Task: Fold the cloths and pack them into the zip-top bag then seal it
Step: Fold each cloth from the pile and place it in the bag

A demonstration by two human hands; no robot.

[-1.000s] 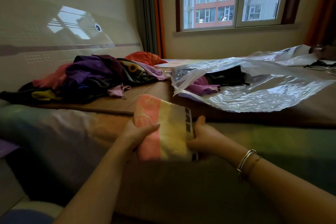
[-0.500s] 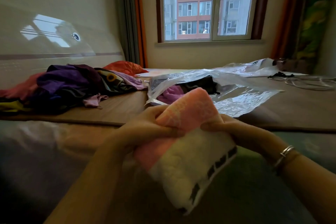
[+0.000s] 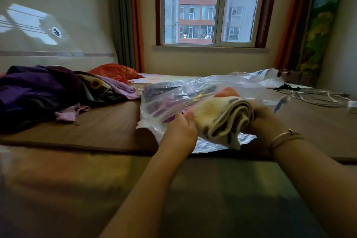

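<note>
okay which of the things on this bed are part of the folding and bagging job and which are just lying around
Part of the job:
folded towel, held by right hand
zip-top bag, mouth held by left hand
pile of cloths

Lying about:
white cable
orange bag
second plastic bag

- Daylight enters through the window (image 3: 208, 8) at the far wall; it is the only source in view, and the sky pane is blown out to near white.
- The room is dim, with muted, greenish colour in the foreground.
- A pale reflection of the window lies on the glossy headboard (image 3: 58, 31) at the left.
- The clear zip-top bag (image 3: 173, 96) carries bright specular glints.
- Motion blur smears the left hand (image 3: 180, 131), the right hand (image 3: 264, 120) and the folded towel (image 3: 224, 120).
- The pile of clothes (image 3: 48, 91) sits in deep shadow, detail lost.
- Wide-angle distortion bends the curtain (image 3: 133, 17) and wall lines toward the edges.
- Near forearms and bedding are soft.
</note>
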